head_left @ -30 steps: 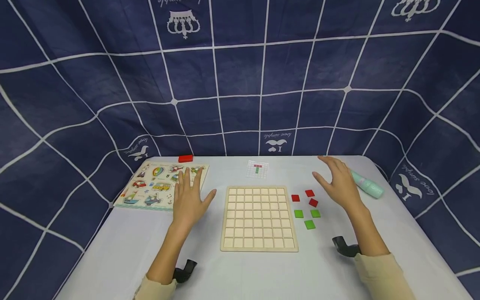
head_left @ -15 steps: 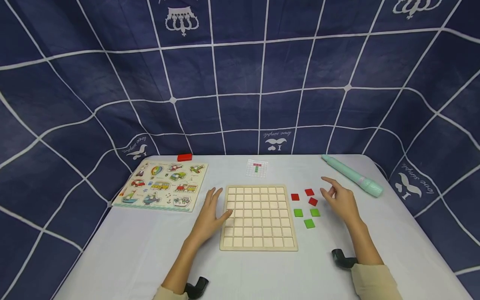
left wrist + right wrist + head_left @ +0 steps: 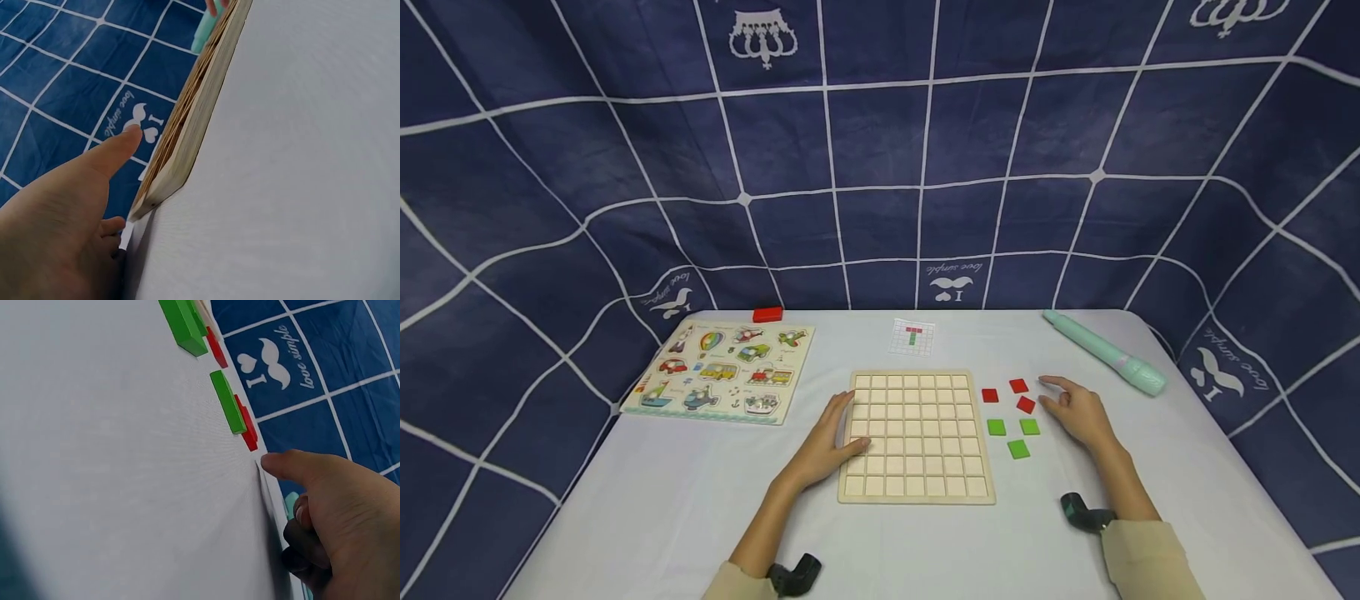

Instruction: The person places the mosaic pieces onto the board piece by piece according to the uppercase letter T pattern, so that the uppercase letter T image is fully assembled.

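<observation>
Board (image 3: 917, 437) lies between the left hand (image 3: 818, 450), at its left edge with thumb spread from fingers, and the right hand (image 3: 1082, 417); whether the left touches it, I cannot tell. Red tiles (image 3: 990, 395) and green tiles (image 3: 997, 427) lie between board and right hand, whose parted thumb and forefinger are just beside the nearest red one.

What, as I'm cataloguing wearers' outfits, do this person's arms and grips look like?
The left sleeve and right sleeve are beige. A bent black left piece and a similar right piece stick out near the cuffs; how they attach isn't clear. The left grip and right grip are gloveless hands. No cables show.
</observation>
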Demonstrator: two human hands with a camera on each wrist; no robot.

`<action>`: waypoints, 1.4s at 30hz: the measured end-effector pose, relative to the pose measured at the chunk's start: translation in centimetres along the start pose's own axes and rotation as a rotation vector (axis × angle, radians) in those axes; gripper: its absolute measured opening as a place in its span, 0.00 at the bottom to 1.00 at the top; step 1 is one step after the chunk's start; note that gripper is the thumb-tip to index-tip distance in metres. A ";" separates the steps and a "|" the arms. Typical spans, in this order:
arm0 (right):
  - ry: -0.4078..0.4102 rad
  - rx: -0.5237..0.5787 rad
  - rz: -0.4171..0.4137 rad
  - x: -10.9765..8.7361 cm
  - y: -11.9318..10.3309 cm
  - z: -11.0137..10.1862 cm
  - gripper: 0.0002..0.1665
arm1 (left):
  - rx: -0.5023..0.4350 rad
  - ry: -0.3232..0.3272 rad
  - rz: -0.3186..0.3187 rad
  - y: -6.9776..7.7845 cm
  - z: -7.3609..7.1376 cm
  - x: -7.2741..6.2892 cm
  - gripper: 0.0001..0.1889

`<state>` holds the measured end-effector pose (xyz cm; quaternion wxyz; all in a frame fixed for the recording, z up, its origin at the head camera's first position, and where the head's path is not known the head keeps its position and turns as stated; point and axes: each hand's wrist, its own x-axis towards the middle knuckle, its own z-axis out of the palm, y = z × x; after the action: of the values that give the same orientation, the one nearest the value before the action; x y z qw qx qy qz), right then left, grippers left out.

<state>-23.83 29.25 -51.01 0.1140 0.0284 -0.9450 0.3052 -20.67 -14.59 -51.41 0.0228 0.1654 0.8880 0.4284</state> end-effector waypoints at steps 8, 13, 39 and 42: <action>-0.067 -0.011 -0.026 1.3 0.1 0.4 0.26 | 0.115 -0.007 0.011 -0.3 0.4 0.8 0.49; -0.090 0.005 -0.079 2.1 0.1 0.6 0.24 | 0.176 -0.014 0.020 -0.1 0.5 0.9 0.51; 0.045 0.096 -0.108 -1.1 -3.9 2.0 0.19 | 0.243 -0.040 0.013 -0.4 0.5 0.5 0.50; 0.022 0.095 -0.170 -1.3 -5.6 3.2 0.19 | 0.242 -0.038 0.017 -0.4 0.5 0.6 0.50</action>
<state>-22.49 22.84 -50.62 0.1483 0.1104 -0.9224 0.3391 -21.23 -14.27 -52.01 0.0158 0.1823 0.9312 0.3151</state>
